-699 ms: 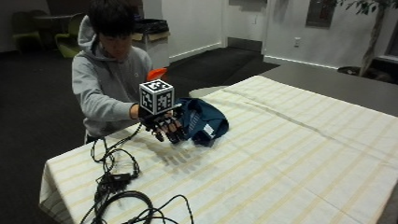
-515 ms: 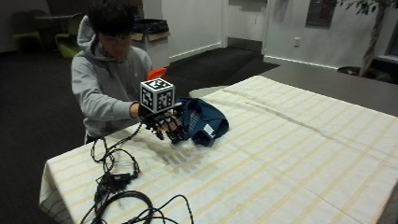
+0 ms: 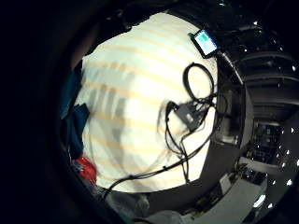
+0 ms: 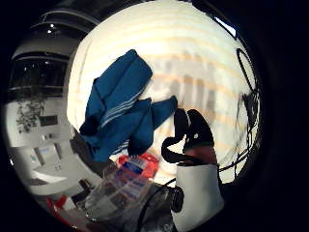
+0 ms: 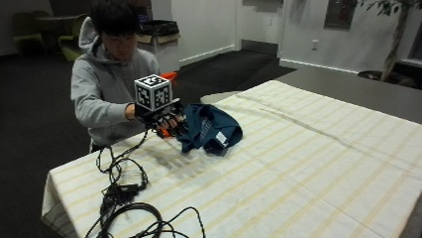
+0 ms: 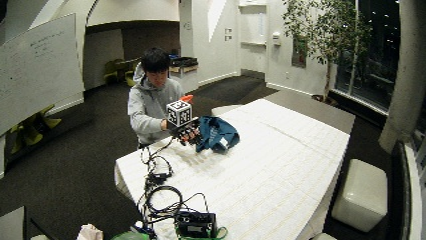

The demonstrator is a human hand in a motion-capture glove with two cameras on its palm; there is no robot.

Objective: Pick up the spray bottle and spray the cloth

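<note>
Hovering gloved right hand [image 5: 163, 118] beside blue cloth [image 5: 210, 128], spray bottle's [image 4: 126, 181] label unreadable

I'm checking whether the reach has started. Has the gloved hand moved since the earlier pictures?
No. The gloved right hand still hovers beside the blue cloth, in the same spot against the striped tablecloth.

Cloth [image 5: 210, 128] on table [image 5: 316, 168] before person [image 5: 109, 84]; spray bottle [image 4: 130, 176] beside cloth, nearer person
</note>
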